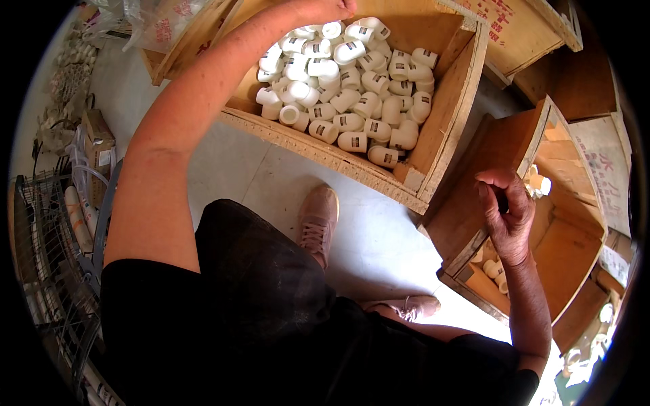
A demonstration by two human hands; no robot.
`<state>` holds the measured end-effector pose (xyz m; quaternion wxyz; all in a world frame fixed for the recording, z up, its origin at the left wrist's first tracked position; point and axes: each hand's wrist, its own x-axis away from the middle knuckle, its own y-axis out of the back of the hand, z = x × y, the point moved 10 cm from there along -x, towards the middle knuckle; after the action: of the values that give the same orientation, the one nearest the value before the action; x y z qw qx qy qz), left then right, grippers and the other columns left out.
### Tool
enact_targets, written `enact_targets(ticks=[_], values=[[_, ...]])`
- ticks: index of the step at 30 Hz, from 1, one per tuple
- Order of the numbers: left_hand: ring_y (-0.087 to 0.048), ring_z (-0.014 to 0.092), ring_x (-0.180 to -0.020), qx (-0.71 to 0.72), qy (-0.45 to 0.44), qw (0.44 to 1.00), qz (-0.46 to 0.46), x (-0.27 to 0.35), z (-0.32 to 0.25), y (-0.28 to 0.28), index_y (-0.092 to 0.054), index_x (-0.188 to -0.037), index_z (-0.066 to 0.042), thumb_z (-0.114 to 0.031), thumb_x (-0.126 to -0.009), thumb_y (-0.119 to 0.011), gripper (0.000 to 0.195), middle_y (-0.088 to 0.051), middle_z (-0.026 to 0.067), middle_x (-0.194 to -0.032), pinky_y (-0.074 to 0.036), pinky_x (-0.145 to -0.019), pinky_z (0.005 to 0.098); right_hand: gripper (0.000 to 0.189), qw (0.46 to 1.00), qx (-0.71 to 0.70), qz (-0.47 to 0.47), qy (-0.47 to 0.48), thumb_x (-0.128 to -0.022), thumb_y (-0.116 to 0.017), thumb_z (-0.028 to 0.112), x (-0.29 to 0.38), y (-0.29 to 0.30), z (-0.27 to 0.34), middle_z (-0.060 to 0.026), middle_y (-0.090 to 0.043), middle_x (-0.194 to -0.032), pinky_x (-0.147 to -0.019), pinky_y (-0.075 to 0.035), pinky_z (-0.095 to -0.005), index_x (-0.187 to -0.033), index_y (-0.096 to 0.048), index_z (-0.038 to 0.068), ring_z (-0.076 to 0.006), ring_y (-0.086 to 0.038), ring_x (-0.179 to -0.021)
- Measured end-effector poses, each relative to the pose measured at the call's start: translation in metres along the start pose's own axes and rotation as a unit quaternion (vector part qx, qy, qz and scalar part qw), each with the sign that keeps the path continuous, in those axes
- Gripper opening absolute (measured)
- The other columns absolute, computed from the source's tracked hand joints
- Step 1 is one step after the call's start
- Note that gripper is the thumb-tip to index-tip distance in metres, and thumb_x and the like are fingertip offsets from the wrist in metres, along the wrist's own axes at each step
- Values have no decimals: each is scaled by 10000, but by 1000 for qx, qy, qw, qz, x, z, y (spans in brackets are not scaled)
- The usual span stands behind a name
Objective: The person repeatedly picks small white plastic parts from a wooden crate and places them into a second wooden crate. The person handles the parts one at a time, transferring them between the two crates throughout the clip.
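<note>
White plastic elbow pipe fittings [350, 96] with small dark labels fill much of a wooden crate [325, 147]. Over the far side of the crate, at the top edge of the picture, is my left hand [332, 7]. It looks curled and is partly cut off; whether it holds anything cannot be seen. My right hand [508, 208] hangs over the near side of a second wooden crate [475, 243], its fingers bent, thumb and forefinger apart, nothing visible between them. Just beyond its knuckles shows a brightly lit white fitting [542, 185]. More fittings [495, 274] lie in that crate's lower corner.
Further wooden boxes [508, 30] with red writing stand at the top right. Wire racking [56, 284] with rolled items is at the left, near a cardboard box [97, 152]. A plastic bag [162, 23] lies at the top left. My shoes [319, 223] are on the pale floor.
</note>
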<state>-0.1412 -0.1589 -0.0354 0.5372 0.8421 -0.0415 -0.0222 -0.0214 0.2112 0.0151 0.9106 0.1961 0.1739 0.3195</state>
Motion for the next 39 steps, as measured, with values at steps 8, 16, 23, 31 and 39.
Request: enact_targets(ticks=[8, 16, 23, 31, 39], values=[[-659, 243, -682, 1, 77, 996, 34, 12, 18, -6, -685, -765, -95, -203, -794, -663, 114, -680, 118, -744, -515, -629, 369, 143, 1000, 9, -6, 6, -841, -608, -86, 1, 1, -1, -13, -562, -795, -558, -401, -188, -944, -618, 12, -53, -514, -628], [-648, 176, -672, 50, -15, 997, -65, 6, -36, 7, -674, -821, -45, -178, -833, -655, 135, -675, 94, -741, -506, -609, 330, 141, 1000, 0, -5, -11, -851, -609, -72, 2, 2, -4, -5, -574, -792, -576, -410, -178, -960, -618, 17, -43, -524, -634], [-617, 135, -682, 89, -38, 994, 58, 12, -110, -24, -667, -856, -30, -137, -851, -634, 112, -664, 72, -749, -498, -636, 291, 127, 978, -164, 5, -126, -945, -563, 66, 9, 11, -24, 1, -610, -820, -637, -444, -188, -1061, -605, 36, -45, -548, -692], [-481, 81, -609, 89, -72, 976, 187, 37, -151, -72, -617, -833, -2, -76, -845, -595, 78, -557, 13, -659, -391, -540, 270, 203, 968, -105, -201, -111, -969, -556, 161, 16, 136, -71, -11, -616, -822, -670, -434, -200, -1085, -618, 7, -65, -519, -704], [-448, 41, -589, 148, -53, 974, 162, 18, -161, -82, -622, -870, 11, -10, -829, -534, 99, -537, -7, -665, -367, -520, 239, 180, 911, -22, -334, -241, -927, -584, 147, 126, 247, -233, -8, -640, -776, -569, -418, -194, -1030, -669, 26, -47, -530, -643]])
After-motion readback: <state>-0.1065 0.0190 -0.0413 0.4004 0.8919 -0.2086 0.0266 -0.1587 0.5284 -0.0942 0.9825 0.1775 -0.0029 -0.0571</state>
